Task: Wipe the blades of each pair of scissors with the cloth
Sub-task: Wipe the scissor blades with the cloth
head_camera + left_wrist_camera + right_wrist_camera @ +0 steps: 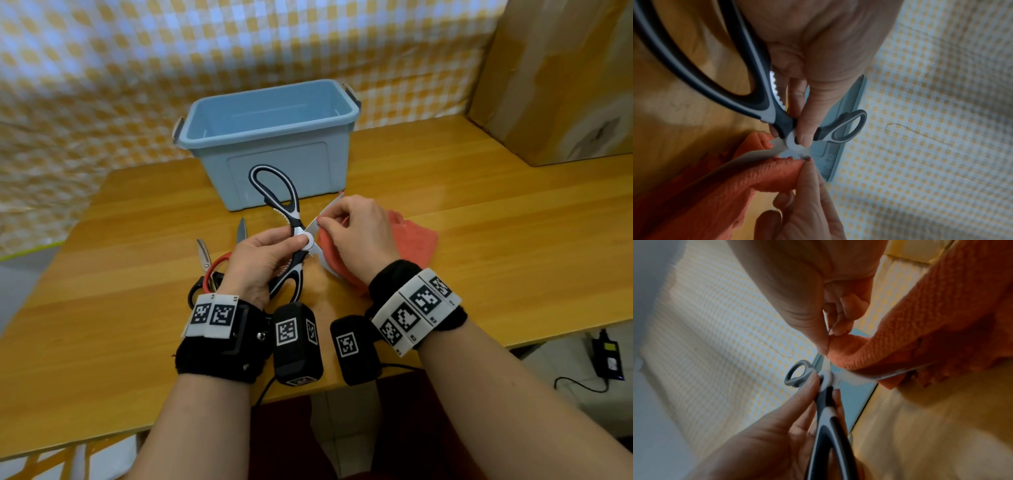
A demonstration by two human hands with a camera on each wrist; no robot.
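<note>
While my left hand (260, 263) grips the scissors (286, 219) at the pivot, thumb pressed on the white disc and fingers curled round the near handle, my right hand (359, 233) pinches the cloth (414, 240) round the upper blade (325, 214) close to the pivot. The scissors are spread wide in an X above the table (479, 222), one handle loop pointing far toward the bin (274, 137), the other running back under my left palm. The blade I am wiping runs from the pivot up and to the right, so its long axis leads away from my left hand and under my right, which is the nearer hand to it; I judge the coming stroke should slide the cloth outward along that line toward the tip, with the fold kept over the edge. The second blade points down to the right, partly hidden under the cloth. Two more pairs (219, 263) lie on the table just left of my left wrist, tips pointing far, seemingly not yet wiped.
</note>
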